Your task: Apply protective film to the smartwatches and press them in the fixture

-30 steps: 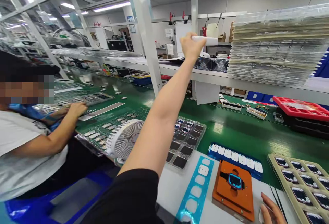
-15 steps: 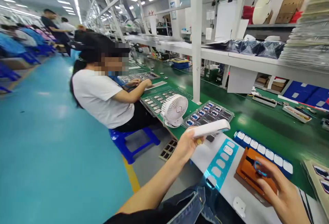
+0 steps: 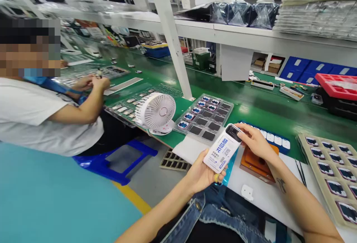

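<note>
My left hand (image 3: pixel 202 174) is wrapped round the lower end of a white phone-like device (image 3: pixel 220 152) with blue print and a black panel at its upper end. My right hand (image 3: pixel 255 141) grips that upper end, its fingers on the black panel. The device is held tilted above the near edge of the bench. Below my right hand sits an orange block fixture (image 3: pixel 258 167), partly hidden by it. A blue film sheet (image 3: pixel 229 172) shows under the device. On the white mat lies a small white plate (image 3: pixel 247 192).
A white fan (image 3: pixel 160 111) stands left of a clear tray (image 3: pixel 205 133) of watch-like parts. At right are a beige parts tray (image 3: pixel 302 146), black tweezers (image 3: pixel 301 172) and a blue holder (image 3: pixel 286 144). A metal post (image 3: pixel 173 42) rises behind. A co-worker (image 3: pixel 50 113) sits at left.
My view has swung right. My left hand has turned the device so its printed face shows. My right hand has left the orange block and taken hold of the device's upper end.
</note>
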`<action>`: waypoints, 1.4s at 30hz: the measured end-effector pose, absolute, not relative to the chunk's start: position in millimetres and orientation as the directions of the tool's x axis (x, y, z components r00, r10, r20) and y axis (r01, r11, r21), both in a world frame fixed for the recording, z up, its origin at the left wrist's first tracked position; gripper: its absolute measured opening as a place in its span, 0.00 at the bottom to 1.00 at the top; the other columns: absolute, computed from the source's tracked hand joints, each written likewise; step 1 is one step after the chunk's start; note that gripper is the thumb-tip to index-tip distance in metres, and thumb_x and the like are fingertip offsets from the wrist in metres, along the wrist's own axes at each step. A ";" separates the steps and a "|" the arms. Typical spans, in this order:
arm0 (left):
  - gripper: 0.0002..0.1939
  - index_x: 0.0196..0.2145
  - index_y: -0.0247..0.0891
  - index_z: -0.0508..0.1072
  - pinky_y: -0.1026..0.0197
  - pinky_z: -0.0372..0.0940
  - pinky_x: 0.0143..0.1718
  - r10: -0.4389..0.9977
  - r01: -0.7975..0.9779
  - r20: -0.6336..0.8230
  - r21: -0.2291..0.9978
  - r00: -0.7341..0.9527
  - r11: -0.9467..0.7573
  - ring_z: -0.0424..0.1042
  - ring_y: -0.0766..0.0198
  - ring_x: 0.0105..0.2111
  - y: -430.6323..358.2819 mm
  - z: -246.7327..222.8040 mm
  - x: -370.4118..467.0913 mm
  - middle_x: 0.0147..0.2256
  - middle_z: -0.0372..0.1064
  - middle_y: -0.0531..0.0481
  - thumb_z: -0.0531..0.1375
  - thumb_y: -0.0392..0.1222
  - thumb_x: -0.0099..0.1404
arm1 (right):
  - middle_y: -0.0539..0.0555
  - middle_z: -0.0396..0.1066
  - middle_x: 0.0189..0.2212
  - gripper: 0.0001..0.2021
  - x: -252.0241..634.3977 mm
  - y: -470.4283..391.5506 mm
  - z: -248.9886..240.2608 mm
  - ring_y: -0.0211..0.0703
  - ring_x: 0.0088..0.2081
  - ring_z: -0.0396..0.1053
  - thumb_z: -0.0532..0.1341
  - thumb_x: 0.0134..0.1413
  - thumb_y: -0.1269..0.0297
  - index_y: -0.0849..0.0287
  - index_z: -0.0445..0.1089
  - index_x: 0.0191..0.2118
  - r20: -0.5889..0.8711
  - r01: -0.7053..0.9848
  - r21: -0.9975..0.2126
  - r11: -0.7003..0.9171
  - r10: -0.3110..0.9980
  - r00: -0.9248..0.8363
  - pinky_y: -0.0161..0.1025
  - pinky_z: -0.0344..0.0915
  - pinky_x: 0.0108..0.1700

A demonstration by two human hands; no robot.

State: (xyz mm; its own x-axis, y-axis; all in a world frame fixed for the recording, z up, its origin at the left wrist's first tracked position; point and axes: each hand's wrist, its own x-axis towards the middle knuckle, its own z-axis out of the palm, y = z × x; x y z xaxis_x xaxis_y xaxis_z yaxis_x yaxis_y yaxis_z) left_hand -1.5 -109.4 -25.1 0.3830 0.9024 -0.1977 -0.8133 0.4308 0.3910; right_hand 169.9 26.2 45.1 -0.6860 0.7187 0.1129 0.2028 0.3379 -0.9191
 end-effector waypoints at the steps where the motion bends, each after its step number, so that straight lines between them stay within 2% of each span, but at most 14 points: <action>1: 0.31 0.46 0.25 0.72 0.62 0.69 0.30 0.893 -0.803 -0.174 0.393 0.415 0.449 0.76 0.56 0.30 -108.9 -26.4 -0.3 0.36 0.75 0.35 0.51 0.59 0.65 | 0.52 0.70 0.29 0.20 171.4 27.1 45.3 0.35 0.23 0.63 0.55 0.57 0.55 0.60 0.68 0.51 0.092 0.204 -0.928 0.311 0.723 -0.684 0.34 0.64 0.27; 9: 0.27 0.48 0.30 0.73 0.60 0.66 0.34 0.868 -0.781 -0.123 0.388 0.481 0.488 0.74 0.57 0.34 -102.2 -23.5 15.9 0.41 0.73 0.37 0.50 0.56 0.66 | 0.53 0.69 0.26 0.25 178.0 36.9 44.8 0.34 0.22 0.60 0.52 0.59 0.48 0.63 0.72 0.49 0.041 0.175 -0.962 0.207 0.750 -0.661 0.32 0.62 0.24; 15: 0.26 0.48 0.33 0.73 0.59 0.65 0.33 0.874 -0.769 -0.144 0.424 0.464 0.478 0.74 0.56 0.34 -94.3 -28.1 19.4 0.42 0.73 0.38 0.51 0.56 0.65 | 0.53 0.70 0.28 0.20 182.4 39.9 48.3 0.32 0.22 0.60 0.52 0.60 0.56 0.62 0.73 0.48 0.035 0.166 -0.967 0.195 0.741 -0.670 0.31 0.62 0.26; 21: 0.26 0.47 0.32 0.74 0.58 0.66 0.34 0.882 -0.754 -0.187 0.462 0.432 0.467 0.74 0.54 0.34 -87.0 -31.7 19.0 0.41 0.74 0.38 0.52 0.57 0.64 | 0.53 0.72 0.29 0.19 183.2 44.0 46.1 0.33 0.24 0.62 0.50 0.58 0.66 0.63 0.72 0.50 0.005 0.151 -0.978 0.145 0.738 -0.675 0.32 0.63 0.27; 30: 0.23 0.49 0.36 0.73 0.53 0.67 0.38 0.915 -0.741 -0.192 0.539 0.356 0.401 0.75 0.50 0.38 -84.2 -42.6 17.9 0.45 0.74 0.40 0.52 0.53 0.66 | 0.53 0.73 0.30 0.19 183.2 44.6 42.3 0.33 0.26 0.63 0.50 0.57 0.67 0.62 0.72 0.50 0.011 0.127 -0.981 0.147 0.696 -0.718 0.33 0.63 0.29; 35: 0.23 0.49 0.36 0.73 0.49 0.69 0.38 0.909 -0.734 -0.177 0.541 0.377 0.410 0.76 0.47 0.39 -70.6 -56.2 17.2 0.44 0.75 0.40 0.53 0.55 0.65 | 0.53 0.71 0.30 0.19 183.0 47.2 41.6 0.34 0.26 0.63 0.50 0.57 0.68 0.63 0.72 0.50 -0.020 0.154 -0.980 0.124 0.711 -0.703 0.34 0.64 0.32; 42: 0.25 0.49 0.35 0.73 0.48 0.68 0.41 0.892 -0.711 -0.209 0.543 0.400 0.446 0.76 0.46 0.39 -66.8 -67.2 17.1 0.43 0.75 0.39 0.54 0.57 0.65 | 0.50 0.69 0.25 0.18 183.7 56.7 34.3 0.32 0.26 0.63 0.51 0.58 0.71 0.64 0.72 0.50 -0.083 0.198 -0.975 0.101 0.662 -0.745 0.31 0.64 0.29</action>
